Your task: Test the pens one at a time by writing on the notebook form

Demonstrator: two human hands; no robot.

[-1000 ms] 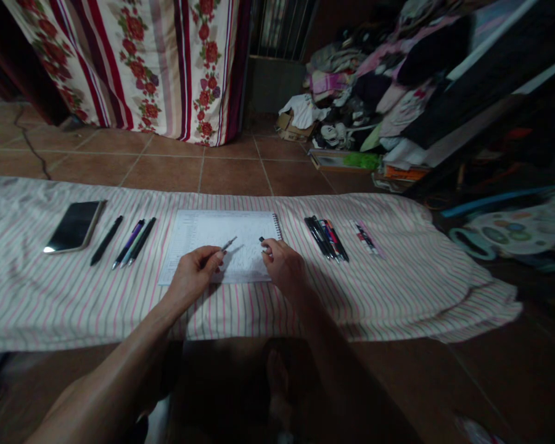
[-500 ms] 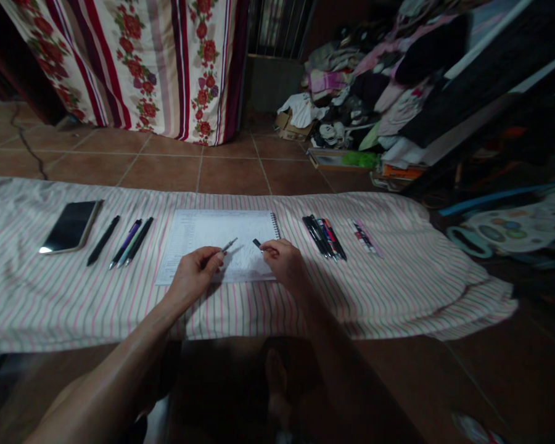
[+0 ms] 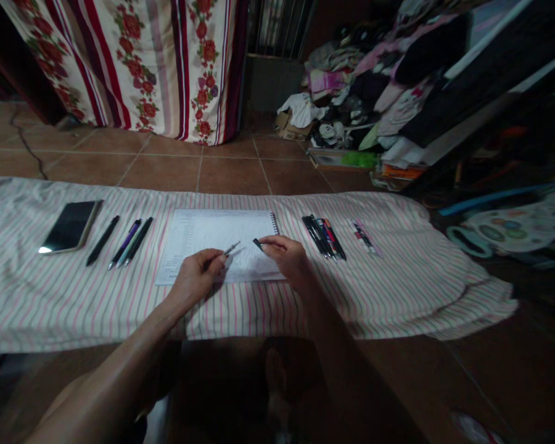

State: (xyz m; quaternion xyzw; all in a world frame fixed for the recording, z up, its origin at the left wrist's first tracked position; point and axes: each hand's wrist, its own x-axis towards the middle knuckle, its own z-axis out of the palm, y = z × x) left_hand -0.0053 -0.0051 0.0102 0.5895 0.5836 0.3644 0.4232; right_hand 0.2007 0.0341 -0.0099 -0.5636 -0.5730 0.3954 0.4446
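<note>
My left hand (image 3: pixel 197 272) is closed, pinching a slim pen part (image 3: pixel 232 248) with a greyish, narrow tip that points up and right. My right hand (image 3: pixel 287 258) is closed as well, thumb and fingers gripping a short black pen piece (image 3: pixel 258 244); most of it is hidden in the fingers. The two pieces are apart, facing each other above a spiral notebook (image 3: pixel 208 225), whose page carries printed lines on its left side. Both hands hover over the notebook's near half.
On the striped cloth (image 3: pixel 259 314) to the left lie a phone (image 3: pixel 71 227), a black pen (image 3: pixel 103 240) and several pens (image 3: pixel 132 243). Rightward are a bunch of dark pens (image 3: pixel 324 237) and pink-and-white packaged items (image 3: pixel 363 237). Clothes (image 3: pixel 374 80) are heaped beyond.
My right hand has turned slightly and shifted right, with more of the black piece showing. The pen part in my left hand has moved slightly right and down.
</note>
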